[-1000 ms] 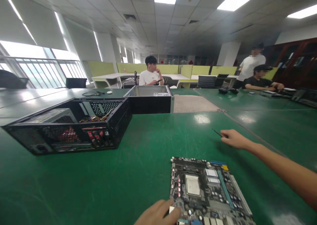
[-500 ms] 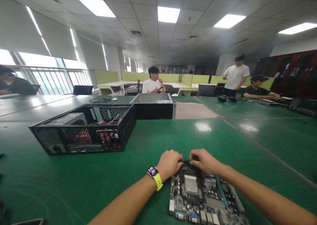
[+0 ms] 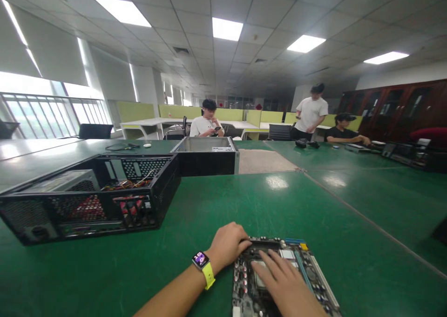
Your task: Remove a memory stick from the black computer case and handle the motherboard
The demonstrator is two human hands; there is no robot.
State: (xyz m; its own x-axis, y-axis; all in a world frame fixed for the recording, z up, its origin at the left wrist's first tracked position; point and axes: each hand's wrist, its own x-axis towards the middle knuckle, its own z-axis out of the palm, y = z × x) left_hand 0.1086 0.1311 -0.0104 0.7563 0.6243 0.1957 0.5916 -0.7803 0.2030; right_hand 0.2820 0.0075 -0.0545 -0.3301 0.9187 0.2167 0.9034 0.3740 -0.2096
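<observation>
A motherboard (image 3: 307,268) lies flat on the green table (image 3: 286,200) right in front of me. My left hand (image 3: 226,245), with a yellow-strapped watch (image 3: 203,263) on the wrist, curls over the board's far left corner. My right hand (image 3: 282,279) lies flat on the board's middle with fingers stretched out, covering the processor socket. Neither hand lifts anything.
An open black computer case (image 3: 91,196) with cables inside lies on its side to the left. A second open case (image 3: 207,155) stands behind it, next to a grey mat (image 3: 263,161). Three people are at the far desks. Equipment sits at the right edge.
My right hand came off the table at the right, went to the board's far edge, then settled flat on its middle. My left hand moved from the near corner to the far left corner.
</observation>
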